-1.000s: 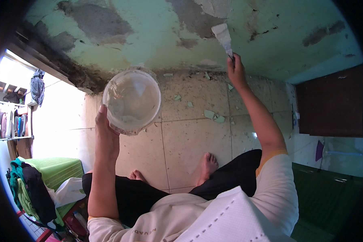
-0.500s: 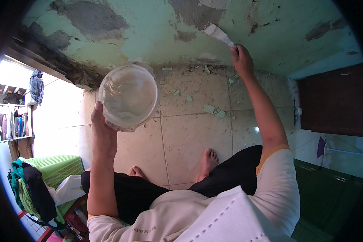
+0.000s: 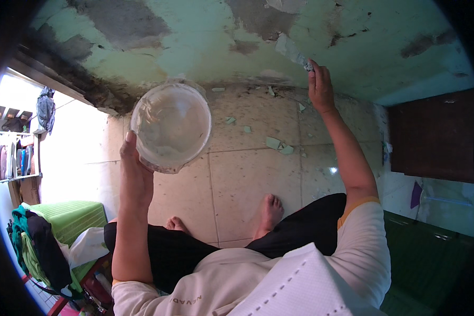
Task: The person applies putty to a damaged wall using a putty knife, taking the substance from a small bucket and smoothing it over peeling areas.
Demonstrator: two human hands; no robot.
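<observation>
My left hand (image 3: 137, 158) is closed on the side of a round white plastic tub (image 3: 209, 124), thumb up by the rim. Whitish paste (image 3: 168, 129) coats the tub's bottom and inner wall. Out to the right, the fingers of my right hand (image 3: 322, 88) grip a putty knife (image 3: 292, 51), its blade smeared with pale paste. The blade lies close against the peeling green wall (image 3: 205, 45), beside a bare grey patch; whether it touches cannot be made out.
Flakes of green paint (image 3: 273, 142) are scattered over the tiled floor (image 3: 253, 179) along the wall's foot. A green plastic piece (image 3: 76, 221) with clothes stands at left. A dark brown panel (image 3: 434, 134) is at right. My bare feet (image 3: 271, 210) are below.
My right hand and the putty knife have shifted a little right and toward me. The tub in my left hand has moved slightly right.
</observation>
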